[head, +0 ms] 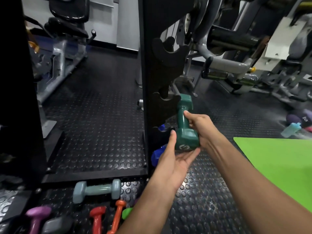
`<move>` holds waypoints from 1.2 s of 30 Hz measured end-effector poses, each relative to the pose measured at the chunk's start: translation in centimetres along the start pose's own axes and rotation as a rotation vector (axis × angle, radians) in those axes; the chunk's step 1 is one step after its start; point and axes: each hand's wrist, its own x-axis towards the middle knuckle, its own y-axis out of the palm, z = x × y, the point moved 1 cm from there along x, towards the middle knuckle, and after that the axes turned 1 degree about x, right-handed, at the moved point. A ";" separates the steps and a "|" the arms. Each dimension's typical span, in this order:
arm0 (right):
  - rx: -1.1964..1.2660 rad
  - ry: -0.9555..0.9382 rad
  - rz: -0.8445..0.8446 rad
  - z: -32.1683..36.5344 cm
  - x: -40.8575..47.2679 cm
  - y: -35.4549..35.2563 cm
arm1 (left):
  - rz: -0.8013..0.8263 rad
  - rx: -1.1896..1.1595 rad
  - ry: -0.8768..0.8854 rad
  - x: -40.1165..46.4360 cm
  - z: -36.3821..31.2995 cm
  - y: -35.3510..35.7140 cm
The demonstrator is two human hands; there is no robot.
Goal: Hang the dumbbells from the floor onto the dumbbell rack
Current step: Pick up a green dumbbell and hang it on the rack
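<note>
While the black dumbbell rack (152,85) fills the frame's centre, its middle cradle (166,103) sits empty just left of the green dumbbell (184,123), held at centre frame, far head almost touching it. Right hand (200,127) wraps fingers round the handle; left hand (173,157) lies flat and relaxed under the near head, propping it. Step in hand looks like seating this one; next move likely needs the handle swung leftward into the cradle notch. Blue dumbbell (156,157) already sits in a lower slot. Grey dumbbell (97,190), purple dumbbell (36,217) and two red-orange dumbbells (108,217) wait on the floor, lower left.
</note>
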 end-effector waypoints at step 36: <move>-0.081 0.034 0.134 0.7 0.8 1.3 | -0.148 0.432 0.039 1.1 -6.8 -7.4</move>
